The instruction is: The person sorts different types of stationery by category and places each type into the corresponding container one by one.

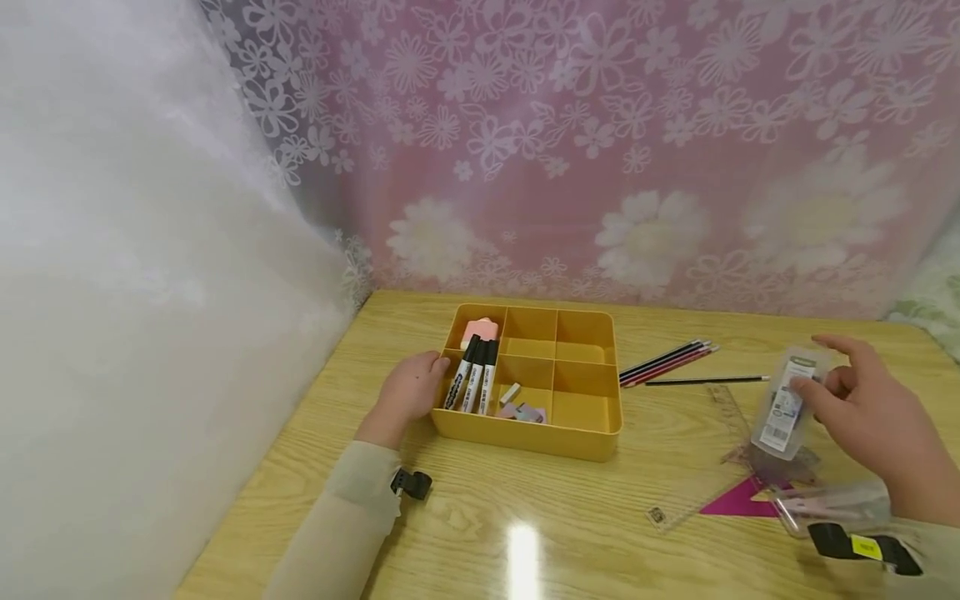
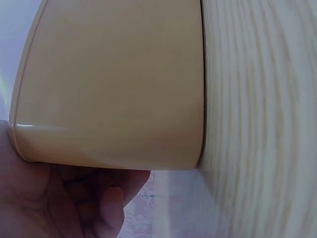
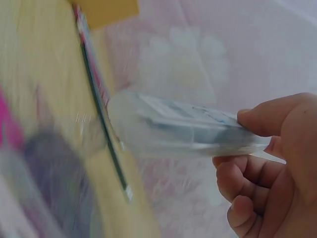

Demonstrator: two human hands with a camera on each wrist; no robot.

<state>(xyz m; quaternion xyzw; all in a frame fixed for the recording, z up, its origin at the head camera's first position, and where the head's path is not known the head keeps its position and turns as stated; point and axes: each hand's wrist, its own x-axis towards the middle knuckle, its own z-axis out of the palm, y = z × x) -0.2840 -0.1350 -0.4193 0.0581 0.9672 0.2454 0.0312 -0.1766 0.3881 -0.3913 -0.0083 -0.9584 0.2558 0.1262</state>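
A yellow box divided into compartments sits on the table, and my left hand grips its left side near the rim. In the left wrist view, curled fingers show beside the box's wall. Three black-capped white markers lean in the front left compartment. Behind them is a pink object; small eraser-like pieces lie in the front middle compartment. My right hand pinches a clear plastic case with a printed label between thumb and fingers, raised over the table's right side.
Several pencils lie right of the box, with a single dark pencil in front. Beneath the right hand are a magenta set square, a clear ruler and a transparent pouch. A flowered curtain hangs behind the table.
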